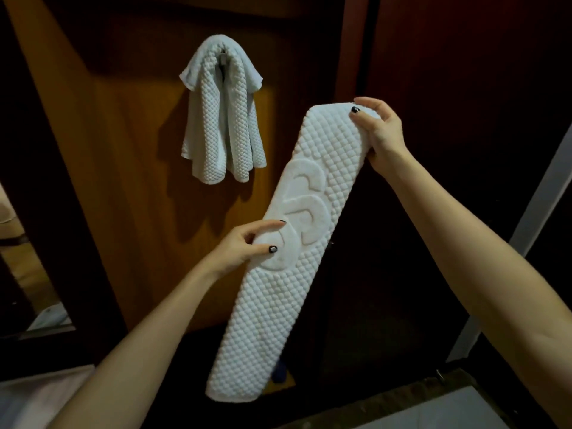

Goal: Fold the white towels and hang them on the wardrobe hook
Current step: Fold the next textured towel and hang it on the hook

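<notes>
A white waffle-textured towel point(297, 261), folded into a long narrow strip with a raised emblem, hangs slanted in the air in front of the wardrobe. My right hand point(379, 131) grips its upper end, thumb on the front face. My left hand point(244, 247) pinches the strip's left edge near the middle, thumb on the emblem. The lower end dangles free. Another white towel point(221, 119) is draped over the wardrobe hook point(222, 58), which shows only as a small metal piece between its folds.
The brown wooden wardrobe panel point(130, 150) fills the left and middle; a darker door point(464, 88) stands at right. A mirror edge point(28, 274) is at far left. White bedding point(34, 394) lies at bottom left and a pale surface point(433, 410) at bottom right.
</notes>
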The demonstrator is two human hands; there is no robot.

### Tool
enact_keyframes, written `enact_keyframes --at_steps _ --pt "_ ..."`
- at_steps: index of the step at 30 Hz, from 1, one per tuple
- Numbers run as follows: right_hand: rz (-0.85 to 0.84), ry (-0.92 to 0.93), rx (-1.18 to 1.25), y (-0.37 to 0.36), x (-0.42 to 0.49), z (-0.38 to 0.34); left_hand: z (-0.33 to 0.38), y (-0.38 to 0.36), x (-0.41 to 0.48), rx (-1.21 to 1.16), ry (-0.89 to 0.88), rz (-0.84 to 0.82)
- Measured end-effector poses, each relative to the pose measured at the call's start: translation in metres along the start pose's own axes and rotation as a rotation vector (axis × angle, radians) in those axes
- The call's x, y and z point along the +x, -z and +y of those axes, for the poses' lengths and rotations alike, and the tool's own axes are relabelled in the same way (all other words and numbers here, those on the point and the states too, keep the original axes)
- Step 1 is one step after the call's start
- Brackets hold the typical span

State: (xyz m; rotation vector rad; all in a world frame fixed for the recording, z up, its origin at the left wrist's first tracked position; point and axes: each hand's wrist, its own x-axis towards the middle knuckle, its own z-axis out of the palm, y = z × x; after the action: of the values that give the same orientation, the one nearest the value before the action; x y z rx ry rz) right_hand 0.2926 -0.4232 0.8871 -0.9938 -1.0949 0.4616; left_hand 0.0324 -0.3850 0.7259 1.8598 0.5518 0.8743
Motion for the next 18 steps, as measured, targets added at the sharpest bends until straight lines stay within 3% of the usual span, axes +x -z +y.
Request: enact_keyframes --at_steps 5,11,18 --pt "0.011 0.08 -0.101 -0.003 0.01 0.004 0.029 0.061 0.015 0.133 -0.018 0.039" --pt "-0.179 0.083 -0.148 -0.025 0.027 -0.009 0.057 0.118 0.028 0.246 0.046 -0.031" --pt "-0.192 0.119 -0.021 -0.074 0.065 -0.008 0.057 0.16 0.041 0.337 0.073 -0.017"
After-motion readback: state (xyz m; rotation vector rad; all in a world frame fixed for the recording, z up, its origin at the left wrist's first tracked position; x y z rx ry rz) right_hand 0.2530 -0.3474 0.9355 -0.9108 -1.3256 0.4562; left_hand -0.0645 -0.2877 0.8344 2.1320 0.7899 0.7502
